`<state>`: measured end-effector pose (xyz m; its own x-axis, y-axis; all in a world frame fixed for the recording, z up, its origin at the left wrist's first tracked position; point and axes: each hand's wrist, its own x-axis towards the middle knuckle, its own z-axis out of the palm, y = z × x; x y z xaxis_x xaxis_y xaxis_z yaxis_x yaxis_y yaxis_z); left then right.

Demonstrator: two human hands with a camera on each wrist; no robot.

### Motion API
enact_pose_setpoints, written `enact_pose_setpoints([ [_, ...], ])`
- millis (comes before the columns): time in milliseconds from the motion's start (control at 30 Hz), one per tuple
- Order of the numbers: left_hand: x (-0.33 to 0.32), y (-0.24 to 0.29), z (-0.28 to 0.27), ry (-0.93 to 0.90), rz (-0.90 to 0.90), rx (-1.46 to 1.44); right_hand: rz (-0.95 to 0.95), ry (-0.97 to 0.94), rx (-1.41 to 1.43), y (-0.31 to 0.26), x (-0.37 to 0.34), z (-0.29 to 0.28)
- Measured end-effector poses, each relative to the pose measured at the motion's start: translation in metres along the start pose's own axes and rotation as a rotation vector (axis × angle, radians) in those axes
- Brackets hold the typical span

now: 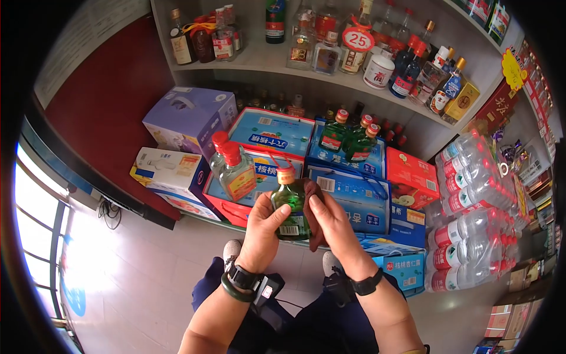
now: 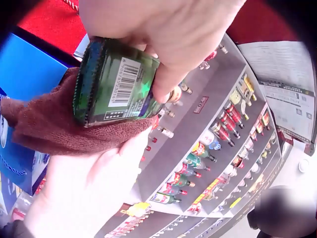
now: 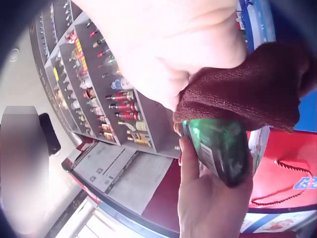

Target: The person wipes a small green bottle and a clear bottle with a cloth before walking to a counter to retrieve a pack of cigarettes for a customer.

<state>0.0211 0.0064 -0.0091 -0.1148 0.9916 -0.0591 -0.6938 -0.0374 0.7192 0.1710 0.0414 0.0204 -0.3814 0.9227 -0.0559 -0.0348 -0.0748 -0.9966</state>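
My left hand (image 1: 262, 233) grips a small green glass bottle (image 1: 292, 203) with an orange-red cap, held upright in front of the cartons. Its thumb lies across the bottle's front, above a barcode label (image 2: 123, 83). My right hand (image 1: 339, 227) holds a dark brown cloth (image 1: 315, 215) against the bottle's right side, thumb on the cloth. In the right wrist view the cloth (image 3: 233, 96) covers one side of the bottle (image 3: 225, 153), and my left fingers are around its other side.
Two clear bottles with red caps (image 1: 236, 171) and several green bottles (image 1: 359, 141) stand on drink cartons (image 1: 351, 200). Behind is a shelf (image 1: 259, 59) of liquor bottles. Shrink-wrapped water bottles (image 1: 469, 248) are stacked at right, a purple box (image 1: 188, 115) at left.
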Motion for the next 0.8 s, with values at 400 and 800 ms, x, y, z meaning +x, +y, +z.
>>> enact_pose_setpoints([
  [400,0.009,0.014,0.009,0.035,0.153,-0.014,-0.071,-0.010,-0.250,0.009,-0.025,0.003],
  [800,0.008,-0.009,0.009,-0.145,0.012,0.028,-0.130,0.067,-0.323,-0.010,-0.012,-0.016],
])
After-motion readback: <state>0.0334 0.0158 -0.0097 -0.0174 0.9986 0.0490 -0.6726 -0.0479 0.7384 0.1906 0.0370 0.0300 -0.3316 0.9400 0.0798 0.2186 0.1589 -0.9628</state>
